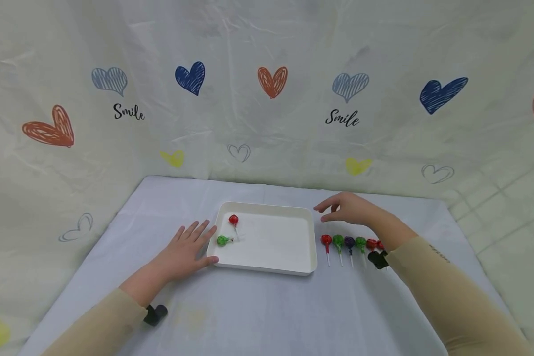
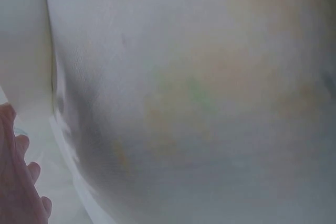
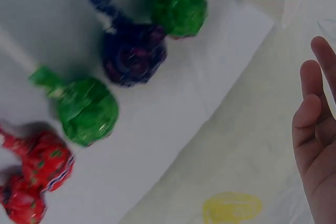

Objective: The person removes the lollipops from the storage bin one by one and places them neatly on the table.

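A white tray [image 1: 267, 242] lies mid-table with a red lollipop [image 1: 234, 219] and a green lollipop [image 1: 223, 241] at its left end. My left hand [image 1: 184, 254], fingers spread, touches the tray's left edge. My right hand [image 1: 349, 208] hovers just past the tray's right edge, its fingers slightly bent and nothing between them. Below it, several lollipops lie in a row: a red lollipop [image 1: 326, 240], a green lollipop [image 1: 338, 241], a purple lollipop [image 3: 134, 53], another green lollipop [image 3: 88, 111] and red ones [image 3: 47, 161], partly hidden by the right wrist in the head view.
A white cloth [image 1: 267, 316] covers the table. Behind it hangs a pale backdrop [image 1: 267, 133] printed with hearts and words. Dark wrist devices show under the left sleeve [image 1: 111, 321] and the right sleeve [image 1: 440, 291].
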Demonstrator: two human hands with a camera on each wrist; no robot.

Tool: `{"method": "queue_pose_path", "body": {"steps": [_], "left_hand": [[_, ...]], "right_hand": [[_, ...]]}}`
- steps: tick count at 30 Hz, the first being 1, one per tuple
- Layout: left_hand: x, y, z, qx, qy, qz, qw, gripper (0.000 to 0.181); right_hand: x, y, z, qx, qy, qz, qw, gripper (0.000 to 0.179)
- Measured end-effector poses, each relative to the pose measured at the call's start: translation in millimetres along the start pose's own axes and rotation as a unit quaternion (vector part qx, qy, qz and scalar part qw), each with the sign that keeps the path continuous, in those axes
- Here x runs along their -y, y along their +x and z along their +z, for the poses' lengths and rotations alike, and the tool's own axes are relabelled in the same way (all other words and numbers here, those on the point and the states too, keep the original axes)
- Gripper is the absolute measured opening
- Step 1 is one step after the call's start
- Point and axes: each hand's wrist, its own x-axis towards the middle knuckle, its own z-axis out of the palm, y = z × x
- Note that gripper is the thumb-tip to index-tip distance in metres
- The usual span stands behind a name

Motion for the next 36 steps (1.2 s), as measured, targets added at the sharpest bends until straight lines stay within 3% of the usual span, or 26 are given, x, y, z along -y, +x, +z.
{"method": "queue_pose_path", "body": {"steps": [6,15,28,36], "left_hand": [[-4.0,-1.2,-4.6,0.010,0.009,-0.001,0.9999,0.094],[-5.2,-2.9,-4.6,0.005,0.003,0.005,1.0000,0.095],[-5.2,-3.6,-4.8,0.006,0.005,-0.001,1.0000,0.092],[-3.4,-1.3,-2.9,0.013,0.000,-0.010,0.9999,0.093]], "right_hand": [[28.9,28.2,13.2,0.019,0.009,-0.034,0.9992,0.034],[62.6,65.8,35.6,0.050,-0.001,-0.047,0.9976,0.035],[100.5,103.3,60.7,0.063,-0.032,-0.079,0.9943,0.037],[119.3,120.0,74.1,0.061,-0.065,-0.079,0.9929,0.037]]}}
